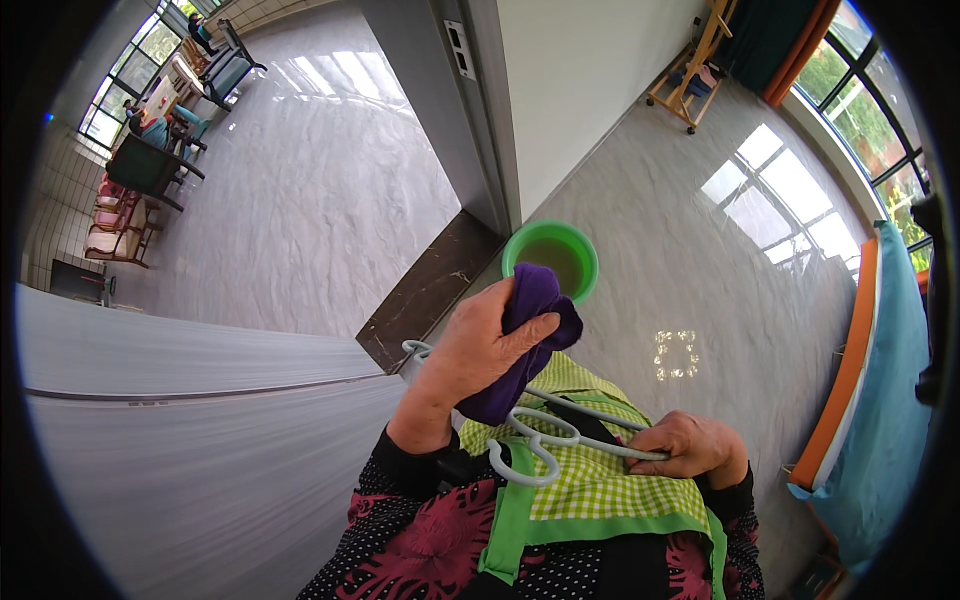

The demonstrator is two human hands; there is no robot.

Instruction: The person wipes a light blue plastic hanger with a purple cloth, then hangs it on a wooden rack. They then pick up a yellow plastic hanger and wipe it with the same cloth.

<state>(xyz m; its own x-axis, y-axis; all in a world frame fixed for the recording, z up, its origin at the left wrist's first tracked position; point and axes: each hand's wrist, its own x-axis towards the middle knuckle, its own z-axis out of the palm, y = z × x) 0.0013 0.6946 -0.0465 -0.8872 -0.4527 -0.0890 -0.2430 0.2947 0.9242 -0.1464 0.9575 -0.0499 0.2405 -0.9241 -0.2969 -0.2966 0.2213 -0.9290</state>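
My left hand [475,341] is closed around a bunched purple cloth [536,300], which hangs partly below the palm. Against the front of my green checked apron [622,495], my right hand [688,444] grips the end of a pale grey clothes hanger [600,444]. Its hook and a ring-shaped loop point left, under the cloth. Another curled grey end shows left of my left wrist; the stretch between is hidden by my hand and the cloth. Beyond my left hand, a green basin [589,255] with murky water stands on the floor, its near rim partly covered by the cloth.
A dark stone threshold [431,292] and a grey door frame [450,112] lie ahead; a grey panel [210,435] is at left. To the right stands a bed-like couch with a blue cover [885,390]. A wooden stand [694,75] is far off. People sit among chairs beyond the doorway.
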